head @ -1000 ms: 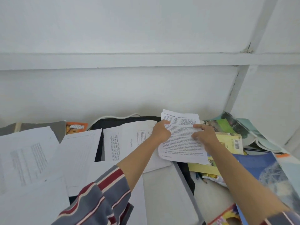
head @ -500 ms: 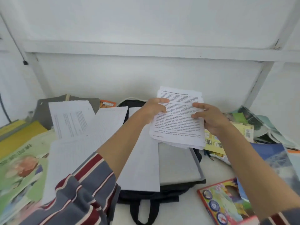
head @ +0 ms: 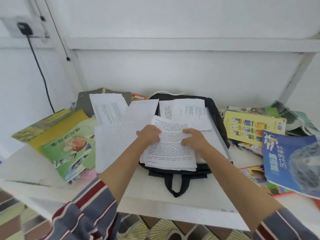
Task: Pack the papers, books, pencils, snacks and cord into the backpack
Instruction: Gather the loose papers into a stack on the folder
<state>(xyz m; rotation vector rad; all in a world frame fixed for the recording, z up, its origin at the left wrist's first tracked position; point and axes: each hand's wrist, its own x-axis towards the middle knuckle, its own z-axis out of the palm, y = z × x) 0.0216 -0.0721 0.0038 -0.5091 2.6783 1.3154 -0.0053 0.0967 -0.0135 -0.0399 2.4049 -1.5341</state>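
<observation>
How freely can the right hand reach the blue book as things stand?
Probably yes, once it lets go: the right hand holds the papers together with the left hand, but the blue book lies uncovered on top of the pile on its own side.

A black backpack lies flat, carry handle toward the viewer. On it rests a stack of printed papers, gripped by the left hand and right hand. Loose sheets spread to its left. A green book and a blue book flank it. What may be a white cord curves behind.
</observation>
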